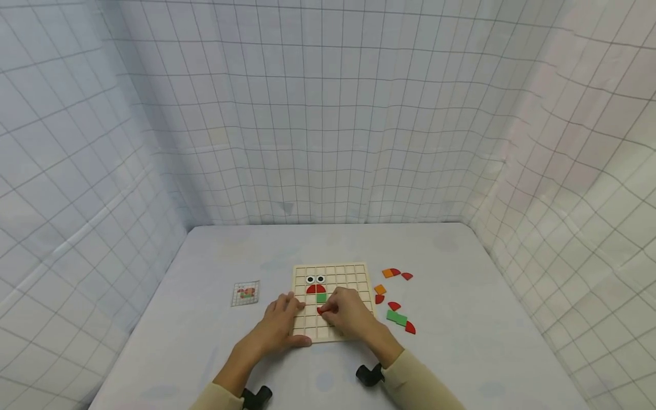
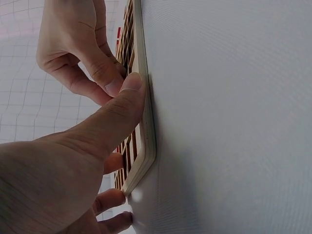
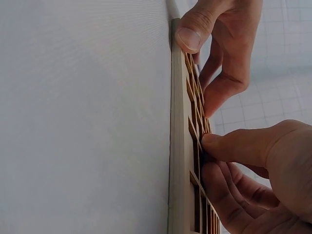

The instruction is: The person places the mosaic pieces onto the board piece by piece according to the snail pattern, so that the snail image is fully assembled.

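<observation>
A pale wooden grid board (image 1: 306,330) lies on the table. Two eye tiles (image 1: 315,279) sit side by side in it, above two red quarter-round tiles (image 1: 315,289) and a green square (image 1: 321,298). Below the green square, my right hand (image 1: 351,313) pinches a red piece (image 1: 320,311) at the board, thumb and fingertips together. My left hand (image 1: 279,324) rests on the board's left edge, fingers spread, its thumb at the near edge. In the left wrist view the left thumb (image 2: 117,114) lies along the board's rim (image 2: 148,146).
Right of the board lie several loose pieces: orange squares (image 1: 380,289), red quarter-rounds (image 1: 394,306) and green pieces (image 1: 397,318). A small card with a coloured grid picture (image 1: 245,293) lies left of the board. Grid-patterned curtains (image 1: 328,114) surround the table (image 1: 461,341).
</observation>
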Demonstrator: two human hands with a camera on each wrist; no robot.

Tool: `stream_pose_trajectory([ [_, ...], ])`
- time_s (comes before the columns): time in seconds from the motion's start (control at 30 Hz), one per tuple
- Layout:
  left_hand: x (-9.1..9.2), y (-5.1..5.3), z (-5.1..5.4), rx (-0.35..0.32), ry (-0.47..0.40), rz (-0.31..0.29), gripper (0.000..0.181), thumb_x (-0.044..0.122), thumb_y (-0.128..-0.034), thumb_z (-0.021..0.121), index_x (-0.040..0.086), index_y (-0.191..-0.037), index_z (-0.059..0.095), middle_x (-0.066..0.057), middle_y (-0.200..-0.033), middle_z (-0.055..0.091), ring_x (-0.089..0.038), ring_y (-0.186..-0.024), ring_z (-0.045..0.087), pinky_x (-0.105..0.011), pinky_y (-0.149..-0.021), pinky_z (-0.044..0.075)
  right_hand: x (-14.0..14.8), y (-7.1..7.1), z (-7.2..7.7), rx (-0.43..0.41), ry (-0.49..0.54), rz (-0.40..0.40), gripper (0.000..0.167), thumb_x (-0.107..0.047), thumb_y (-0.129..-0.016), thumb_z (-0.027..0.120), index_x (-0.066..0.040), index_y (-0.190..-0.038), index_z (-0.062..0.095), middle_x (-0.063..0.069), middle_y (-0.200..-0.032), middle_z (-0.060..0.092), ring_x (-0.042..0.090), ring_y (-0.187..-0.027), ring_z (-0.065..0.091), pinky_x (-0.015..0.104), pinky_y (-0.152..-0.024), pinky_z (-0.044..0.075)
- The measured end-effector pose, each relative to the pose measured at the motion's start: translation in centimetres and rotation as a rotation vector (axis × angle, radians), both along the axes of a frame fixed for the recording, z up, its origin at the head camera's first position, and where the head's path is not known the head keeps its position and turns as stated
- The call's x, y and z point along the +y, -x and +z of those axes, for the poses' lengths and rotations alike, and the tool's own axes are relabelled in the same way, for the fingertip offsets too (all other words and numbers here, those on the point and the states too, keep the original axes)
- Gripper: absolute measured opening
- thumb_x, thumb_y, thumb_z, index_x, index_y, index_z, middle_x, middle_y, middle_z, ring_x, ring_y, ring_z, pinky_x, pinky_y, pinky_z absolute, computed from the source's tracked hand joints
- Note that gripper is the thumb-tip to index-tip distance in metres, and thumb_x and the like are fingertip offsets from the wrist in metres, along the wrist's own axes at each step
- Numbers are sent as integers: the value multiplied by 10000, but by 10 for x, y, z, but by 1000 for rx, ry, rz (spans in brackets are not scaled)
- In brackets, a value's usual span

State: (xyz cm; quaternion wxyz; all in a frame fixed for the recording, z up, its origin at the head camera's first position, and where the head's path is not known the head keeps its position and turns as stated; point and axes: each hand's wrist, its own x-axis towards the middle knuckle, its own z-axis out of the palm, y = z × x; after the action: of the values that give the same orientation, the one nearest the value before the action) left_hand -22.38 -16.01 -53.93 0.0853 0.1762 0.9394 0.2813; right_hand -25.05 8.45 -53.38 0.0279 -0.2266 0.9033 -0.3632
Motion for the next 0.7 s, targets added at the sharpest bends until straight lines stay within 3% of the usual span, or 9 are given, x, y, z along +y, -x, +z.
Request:
stream_pose_trajectory([
  [0.23, -6, 3, -16, 18, -36, 0, 902, 553, -895, 995, 63, -1559, 633, -383, -1747, 406, -697, -1564, 425, -841, -1277, 409, -6, 0, -1, -11, 26, -43, 66, -42, -1016, 888, -55, -1060, 936, 7, -987, 770, 23, -869, 620, 180, -750, 558],
  [0.37, -5, 1, -11, 6, -40, -2, 853, 505, -901, 1004, 70, -1530, 626, -380, -1739, 405, -685, -1564, 430, -836, -1276, 415, -8, 1, 0, -42, 40, -65, 54, -37, -1014, 889, -55, -1033, 936, 1, -973, 762, 45, -870, 623, 193, -730, 563],
  [0.5, -3, -1, 0, -7, -45, -6, 833, 433, -888, 1025, 39, -1501, 621, -390, -1720, 417, -688, -1548, 438, -842, -1267, 414, -8, 4, -1, -62, 52, -101, 59, -78, -1023, 896, -103, -990, 938, -17, -988, 766, 66, -901, 627, 208, -746, 557],
  [0.7, -2, -3, 5, 11, -41, -19, 817, 419, -906, 1015, 16, -1493, 617, -397, -1707, 428, -698, -1521, 461, -846, -1253, 418, -8, 6, -5, -61, 52, -137, 69, -117, -1021, 914, -149, -966, 939, -42, -982, 753, 58, -899, 616, 203, -757, 545],
])
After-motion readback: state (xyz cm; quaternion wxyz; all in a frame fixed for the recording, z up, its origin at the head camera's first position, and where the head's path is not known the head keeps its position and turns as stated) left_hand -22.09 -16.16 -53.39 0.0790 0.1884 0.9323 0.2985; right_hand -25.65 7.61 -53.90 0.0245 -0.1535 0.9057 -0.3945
